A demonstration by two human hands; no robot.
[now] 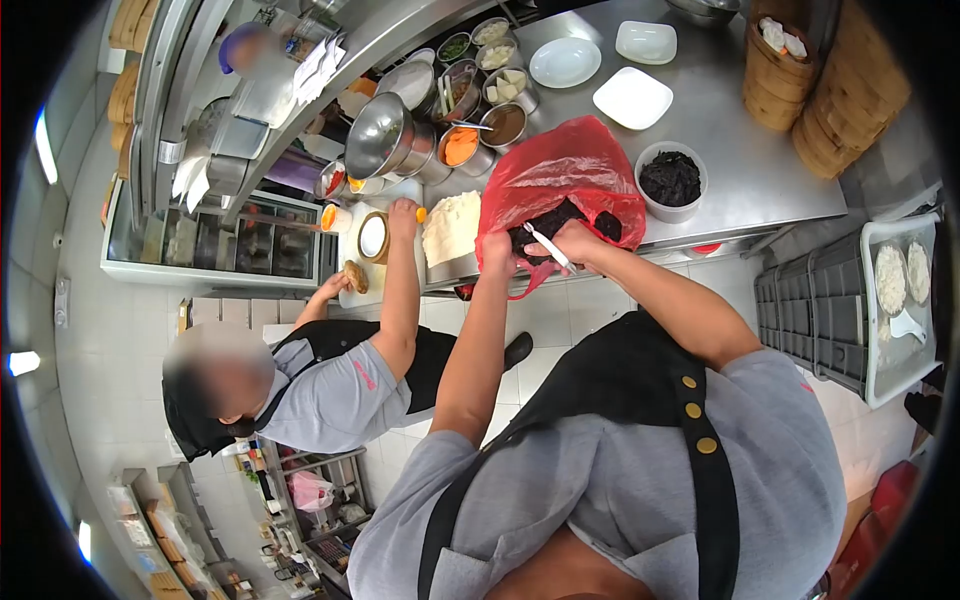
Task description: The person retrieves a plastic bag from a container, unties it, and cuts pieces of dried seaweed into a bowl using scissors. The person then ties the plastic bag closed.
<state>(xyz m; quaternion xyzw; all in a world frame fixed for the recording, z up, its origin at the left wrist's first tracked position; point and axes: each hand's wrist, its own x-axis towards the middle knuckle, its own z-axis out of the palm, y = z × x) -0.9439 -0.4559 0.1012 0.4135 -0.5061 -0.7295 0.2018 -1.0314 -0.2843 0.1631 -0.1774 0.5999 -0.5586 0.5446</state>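
A red plastic bag (555,155) lies open at the front edge of the steel counter, with dark, blackish food (555,217) inside. My left hand (497,252) is closed on the bag's near left rim. In my right hand (580,243), at the bag's mouth, is a white-handled tool (548,246); its far end is by the dark food. Just right of the bag stands a white tub (672,182) filled with similar dark pieces.
White plates (633,98) and metal containers (503,124) stand farther back. Bamboo steamers (778,85) are stacked at the right, above a grey crate (815,310). A co-worker (330,370) works at the left beside a cutting board (378,285), one arm near my left hand.
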